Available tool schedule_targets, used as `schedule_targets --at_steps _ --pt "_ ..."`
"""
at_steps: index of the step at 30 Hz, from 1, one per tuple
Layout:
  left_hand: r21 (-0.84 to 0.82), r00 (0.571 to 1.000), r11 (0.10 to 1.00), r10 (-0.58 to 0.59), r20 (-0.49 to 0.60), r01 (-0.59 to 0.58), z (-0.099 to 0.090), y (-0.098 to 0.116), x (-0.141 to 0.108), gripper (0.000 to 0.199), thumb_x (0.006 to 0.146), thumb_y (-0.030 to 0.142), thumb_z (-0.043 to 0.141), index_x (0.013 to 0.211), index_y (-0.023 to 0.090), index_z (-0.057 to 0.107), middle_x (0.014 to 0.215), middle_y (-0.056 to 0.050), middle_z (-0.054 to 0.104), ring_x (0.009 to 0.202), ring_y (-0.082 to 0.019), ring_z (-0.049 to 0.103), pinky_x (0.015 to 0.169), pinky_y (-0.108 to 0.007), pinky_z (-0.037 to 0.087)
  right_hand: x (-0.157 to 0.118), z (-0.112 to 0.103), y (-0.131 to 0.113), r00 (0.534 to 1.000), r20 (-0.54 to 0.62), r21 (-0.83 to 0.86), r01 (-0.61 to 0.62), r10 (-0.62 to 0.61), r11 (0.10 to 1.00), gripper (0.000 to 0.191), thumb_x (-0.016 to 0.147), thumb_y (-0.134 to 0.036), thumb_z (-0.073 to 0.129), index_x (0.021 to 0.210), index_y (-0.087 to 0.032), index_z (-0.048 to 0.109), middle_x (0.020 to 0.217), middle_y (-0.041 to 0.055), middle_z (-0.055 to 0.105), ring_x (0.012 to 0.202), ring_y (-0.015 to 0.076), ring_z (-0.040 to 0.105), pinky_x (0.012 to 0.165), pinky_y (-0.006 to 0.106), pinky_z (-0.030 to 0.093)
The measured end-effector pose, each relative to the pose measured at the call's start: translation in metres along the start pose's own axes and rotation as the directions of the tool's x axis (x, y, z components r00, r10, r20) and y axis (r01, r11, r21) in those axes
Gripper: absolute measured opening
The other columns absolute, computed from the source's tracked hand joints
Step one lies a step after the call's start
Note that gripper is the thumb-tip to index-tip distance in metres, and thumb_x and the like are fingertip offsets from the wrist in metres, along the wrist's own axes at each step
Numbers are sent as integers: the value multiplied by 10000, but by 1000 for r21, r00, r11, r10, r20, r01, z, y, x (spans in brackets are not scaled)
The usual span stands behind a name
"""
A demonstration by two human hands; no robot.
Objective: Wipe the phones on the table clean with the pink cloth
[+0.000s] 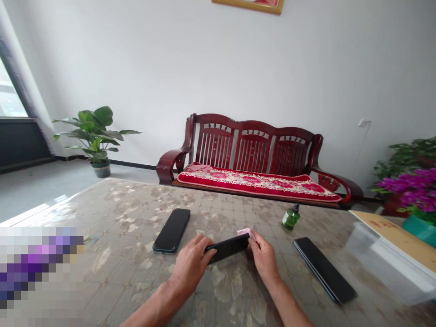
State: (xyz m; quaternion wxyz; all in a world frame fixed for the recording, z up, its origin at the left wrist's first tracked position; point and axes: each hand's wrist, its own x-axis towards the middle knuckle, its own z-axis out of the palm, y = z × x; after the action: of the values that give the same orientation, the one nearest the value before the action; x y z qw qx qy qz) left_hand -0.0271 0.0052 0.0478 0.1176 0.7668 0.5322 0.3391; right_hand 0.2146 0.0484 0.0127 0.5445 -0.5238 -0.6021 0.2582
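Between my two hands a black smartphone (229, 249) is held tilted above the table, its dark face toward me. My left hand (193, 258) grips its left end, thumb in front and fingers behind. At the right end, my right hand (263, 255) pinches a small pink cloth (244, 231) against the phone's edge and back. Part of the cloth is hidden behind the phone. A second smartphone (172, 230) lies face up to the left of my left hand. To the right of my right hand lies a third smartphone (323, 269), also dark-screened.
A small green pump bottle (290, 217) stands on the patterned tabletop (129, 254). At the right are a clear plastic box (381, 259), a tan board (398, 236) and purple flowers (412, 188). Beyond the table stands a red wooden bench (252, 145). The lower left is pixelated.
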Motion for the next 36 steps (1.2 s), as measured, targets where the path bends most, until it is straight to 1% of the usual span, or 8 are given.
schedule_targets --at_steps 3,7,11,16,24,27,30,36 --pt "-14 1000 1000 -2 -13 2 -1 0 0 103 918 267 526 889 232 618 851 -10 610 812 -184 615 727 -261 429 1 -2 -2 998 70 16 -5 4 1000 420 823 -509 591 1000 -159 740 992 92 752 936 279 691 865 392 538" --pt "-52 999 998 -33 -12 32 -3 -3 1 101 906 268 525 878 232 615 837 -6 607 788 -179 616 715 -258 438 5 -7 -10 997 70 31 13 -15 999 396 820 -490 590 973 -153 729 949 93 753 901 273 694 838 378 547" --pt "-85 999 995 -42 -4 41 -2 -4 0 88 901 269 531 884 232 609 839 -6 616 790 -181 619 722 -263 445 10 -15 -35 988 49 -9 150 -150 989 293 871 -408 563 988 -179 704 950 84 740 900 240 687 834 345 547" --pt "-95 1000 995 0 -6 0 3 0 -1 85 892 241 545 911 242 628 859 -5 647 825 -188 634 745 -264 454 10 -25 -82 878 162 -166 474 -450 865 181 954 -290 508 1022 -239 667 963 51 700 927 194 644 856 323 515" --pt "-106 991 988 101 -92 -111 -7 30 0 174 964 295 466 951 242 631 842 -12 645 792 -176 630 714 -253 465 -5 -18 -119 742 337 -235 663 -580 711 216 972 -181 475 1140 -230 603 977 51 675 920 189 621 822 340 526" --pt "-65 968 978 183 -172 -197 -12 37 1 212 986 338 449 907 230 614 787 -8 622 739 -169 610 672 -247 447 -14 -9 -126 675 366 -232 733 -641 640 342 967 -137 453 1279 -239 549 1027 65 681 952 200 625 856 370 531" --pt "-45 953 971 222 -207 -236 -15 37 0 242 994 366 448 864 224 595 749 1 600 687 -154 590 641 -235 425 -19 -3 -123 640 336 -243 768 -691 593 442 954 -103 453 1368 -254 493 1107 69 681 1035 206 618 918 389 526" --pt "-35 962 984 161 -221 -173 -18 31 -2 185 963 300 490 828 218 587 746 5 598 685 -148 590 628 -222 414 -14 -5 -102 670 235 -270 741 -704 615 484 935 -69 477 1375 -269 497 1150 71 673 1096 203 613 936 391 538"
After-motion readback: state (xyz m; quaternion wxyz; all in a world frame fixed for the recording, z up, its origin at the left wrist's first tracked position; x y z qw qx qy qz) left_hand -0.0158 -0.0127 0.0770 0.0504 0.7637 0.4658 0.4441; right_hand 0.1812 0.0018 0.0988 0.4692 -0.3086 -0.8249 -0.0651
